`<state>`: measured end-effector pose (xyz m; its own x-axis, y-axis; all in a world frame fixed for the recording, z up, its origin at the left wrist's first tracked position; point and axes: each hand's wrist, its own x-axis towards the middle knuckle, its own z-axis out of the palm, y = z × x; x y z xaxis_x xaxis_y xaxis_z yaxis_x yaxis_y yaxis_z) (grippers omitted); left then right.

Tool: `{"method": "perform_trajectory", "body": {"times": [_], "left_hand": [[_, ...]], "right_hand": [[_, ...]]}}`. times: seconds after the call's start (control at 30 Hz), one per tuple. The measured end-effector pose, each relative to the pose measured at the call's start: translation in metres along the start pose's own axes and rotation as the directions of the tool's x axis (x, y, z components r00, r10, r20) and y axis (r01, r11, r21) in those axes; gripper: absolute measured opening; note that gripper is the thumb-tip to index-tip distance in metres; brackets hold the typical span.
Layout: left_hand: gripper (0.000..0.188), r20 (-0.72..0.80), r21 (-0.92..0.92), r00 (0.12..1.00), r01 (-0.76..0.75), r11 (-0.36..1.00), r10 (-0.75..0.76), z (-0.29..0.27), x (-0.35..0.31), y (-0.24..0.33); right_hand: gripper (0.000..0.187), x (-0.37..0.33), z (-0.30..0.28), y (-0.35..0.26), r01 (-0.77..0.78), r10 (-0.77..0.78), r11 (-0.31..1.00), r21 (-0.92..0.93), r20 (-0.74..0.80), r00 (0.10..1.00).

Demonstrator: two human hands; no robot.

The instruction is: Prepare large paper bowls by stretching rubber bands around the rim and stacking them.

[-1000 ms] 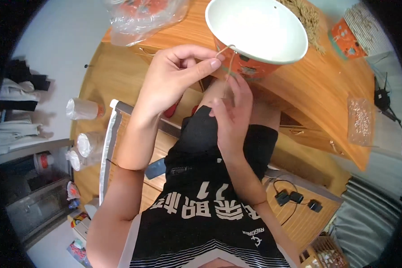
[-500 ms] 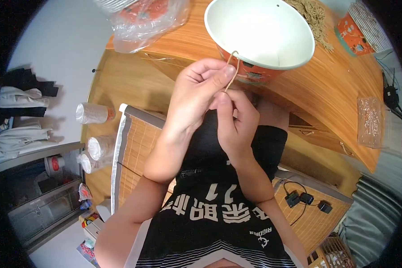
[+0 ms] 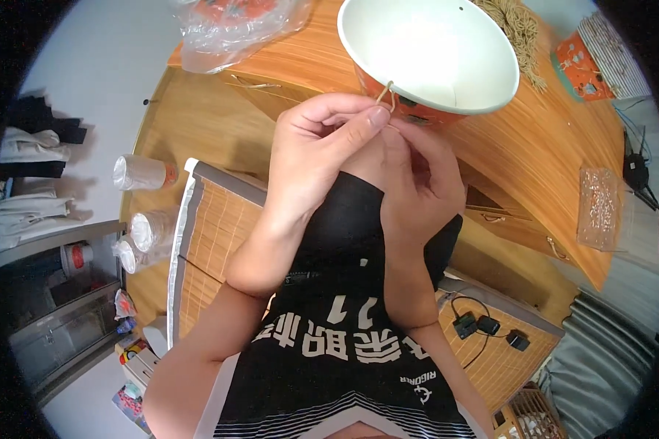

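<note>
A tan cord (image 3: 385, 92) loops over the near rim of a white-lined orange bucket (image 3: 432, 55) at the front edge of the wooden bench (image 3: 520, 168). The left hand (image 3: 318, 139) pinches the cord between thumb and index finger, just beside the rim. The right hand (image 3: 428, 172) has its fingertips together close to the left thumb; whether they grip the cord, I cannot tell. Behind the bucket lies a heap of tan cord (image 3: 516, 36), with stacked orange tubs (image 3: 589, 66) to its right. A clear plastic bag (image 3: 231, 44) sits left of the bucket.
</note>
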<state>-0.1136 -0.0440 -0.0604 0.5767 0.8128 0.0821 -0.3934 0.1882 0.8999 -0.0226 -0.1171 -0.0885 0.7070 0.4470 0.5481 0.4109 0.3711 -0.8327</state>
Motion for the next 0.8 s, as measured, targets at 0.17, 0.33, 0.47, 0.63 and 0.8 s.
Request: {"method": "perform_trajectory", "body": {"times": [0.17,0.33,0.47,0.63,0.8], "left_hand": [[0.013,-0.021,0.082,0.987,-0.160,0.984,0.162,-0.002,0.002,-0.007],[0.012,0.037,0.025,0.984,-0.174,0.984,0.173,0.000,0.006,-0.011],[0.014,0.052,0.295,0.957,-0.288,0.911,0.286,0.002,0.004,-0.003],[0.013,0.052,0.355,0.915,-0.391,0.849,0.399,0.000,0.008,-0.006],[0.013,0.077,0.411,0.875,-0.465,0.784,0.478,0.001,0.006,-0.007]], "right_hand": [[0.013,0.008,-0.007,-0.011,0.100,-0.093,0.987,-0.128,0.059,0.994],[0.015,0.043,-0.028,-0.013,0.567,-0.490,0.738,-0.365,0.288,0.823],[0.016,0.074,-0.029,-0.029,0.726,-0.530,0.551,-0.411,0.500,0.685],[0.012,0.090,-0.020,-0.031,0.690,-0.506,0.657,-0.304,0.501,0.702],[0.016,0.085,-0.024,-0.029,0.652,-0.443,0.702,-0.286,0.542,0.714]]}}
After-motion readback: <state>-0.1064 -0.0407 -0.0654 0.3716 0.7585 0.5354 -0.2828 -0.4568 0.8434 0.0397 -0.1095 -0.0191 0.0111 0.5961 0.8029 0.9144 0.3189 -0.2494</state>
